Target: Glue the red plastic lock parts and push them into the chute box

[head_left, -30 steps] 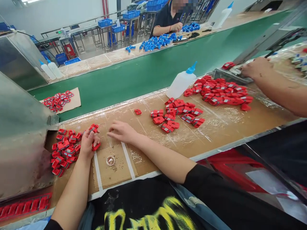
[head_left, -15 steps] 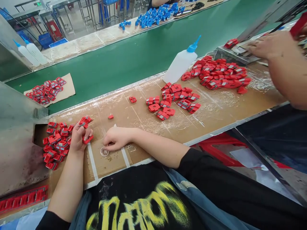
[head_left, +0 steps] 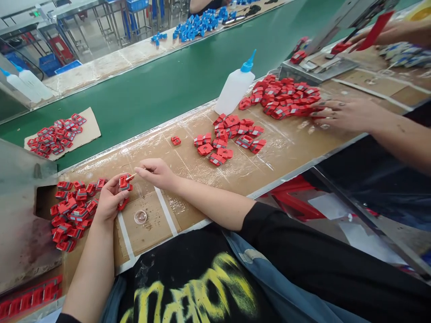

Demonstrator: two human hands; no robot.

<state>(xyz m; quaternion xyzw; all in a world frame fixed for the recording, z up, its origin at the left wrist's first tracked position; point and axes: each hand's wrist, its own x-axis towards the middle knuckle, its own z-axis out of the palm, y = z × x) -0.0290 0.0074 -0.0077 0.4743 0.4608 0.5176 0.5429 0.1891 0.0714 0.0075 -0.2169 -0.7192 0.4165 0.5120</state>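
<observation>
My left hand point(head_left: 109, 199) is closed on a small red plastic part point(head_left: 125, 182) with a grey band and an opening facing up; another red piece point(head_left: 123, 204) shows lower in the same palm. Pinched in my right hand point(head_left: 155, 172) is a thin pale stick point(head_left: 132, 176), its tip at the red part's opening. A small clear round dish point(head_left: 140, 217) sits on the cardboard below my hands. To the left of my left hand lies a pile of similar red parts point(head_left: 72, 211).
A white squeeze bottle point(head_left: 235, 89) stands behind further heaps of red parts point(head_left: 232, 134). At right, a co-worker's hand point(head_left: 340, 114) touches the big heap point(head_left: 283, 94). Beyond runs a green belt point(head_left: 144, 96) carrying red parts on a cardboard sheet point(head_left: 89, 130). A metal housing point(head_left: 27, 211) borders the left.
My right hand has risen from the clear dish to the part in my left hand, bringing the stick's tip to it. The co-worker's hand has come down to the red heap.
</observation>
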